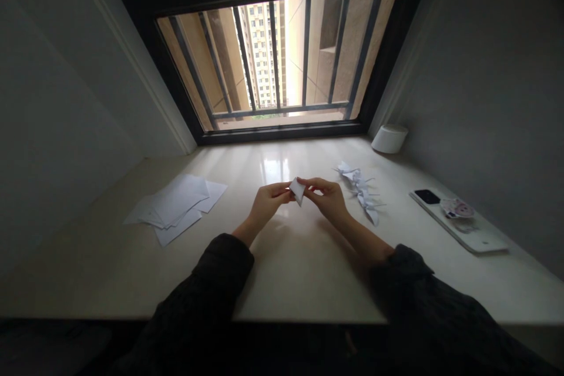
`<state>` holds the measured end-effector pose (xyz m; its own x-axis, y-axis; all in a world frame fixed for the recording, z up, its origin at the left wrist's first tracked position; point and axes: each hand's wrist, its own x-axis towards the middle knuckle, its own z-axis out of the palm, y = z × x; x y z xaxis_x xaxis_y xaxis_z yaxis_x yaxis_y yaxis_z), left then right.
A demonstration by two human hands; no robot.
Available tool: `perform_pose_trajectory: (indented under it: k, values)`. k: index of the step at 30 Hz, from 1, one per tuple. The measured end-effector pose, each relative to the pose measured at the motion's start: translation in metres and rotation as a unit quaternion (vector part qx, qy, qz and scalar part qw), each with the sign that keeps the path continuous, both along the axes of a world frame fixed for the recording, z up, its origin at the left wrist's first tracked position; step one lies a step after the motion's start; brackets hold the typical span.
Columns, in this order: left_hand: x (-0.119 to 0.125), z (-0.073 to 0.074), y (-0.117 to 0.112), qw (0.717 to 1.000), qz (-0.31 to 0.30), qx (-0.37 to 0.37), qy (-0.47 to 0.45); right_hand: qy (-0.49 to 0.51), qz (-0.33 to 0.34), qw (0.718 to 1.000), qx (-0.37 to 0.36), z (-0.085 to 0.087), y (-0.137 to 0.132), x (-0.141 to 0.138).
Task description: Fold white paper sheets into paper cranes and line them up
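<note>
Between my two hands, above the middle of the pale sill, is a small piece of folded white paper (298, 190), narrowing to a point at its lower end. My left hand (272, 200) pinches its left side with thumb and fingers. From the right, my right hand (325, 195) grips the upper right edge, fingertips closed on it. Right of that hand lie several folded white paper cranes (362, 192) in a slanting row. On the left is a loose, fanned stack of white paper sheets (178, 202).
A white phone (458, 220) with a cartoon grip on its back lies at the right. In the far right corner stands a white rounded object (389, 138). A dark-framed, barred window (282, 59) rises behind the sill (304, 282), whose front edge faces me.
</note>
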<state>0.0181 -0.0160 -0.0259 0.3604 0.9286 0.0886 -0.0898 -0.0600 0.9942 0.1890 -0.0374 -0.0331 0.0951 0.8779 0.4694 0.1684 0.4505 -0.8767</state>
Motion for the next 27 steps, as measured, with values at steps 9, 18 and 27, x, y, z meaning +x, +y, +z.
perform_pose_trajectory:
  k: [9,18,27]
  values:
    - [-0.002,0.008,-0.003,1.000,0.015,-0.011,0.015,0.003,0.102,0.994,0.025,0.002,0.001,0.002]
    - [-0.001,0.008,-0.003,0.998,0.000,-0.051,-0.039,-0.007,0.114,0.993,0.008,0.001,0.001,0.002]
    - [0.002,0.012,-0.007,0.998,0.010,-0.050,-0.044,-0.057,0.132,0.989,0.041,0.002,-0.001,0.002]
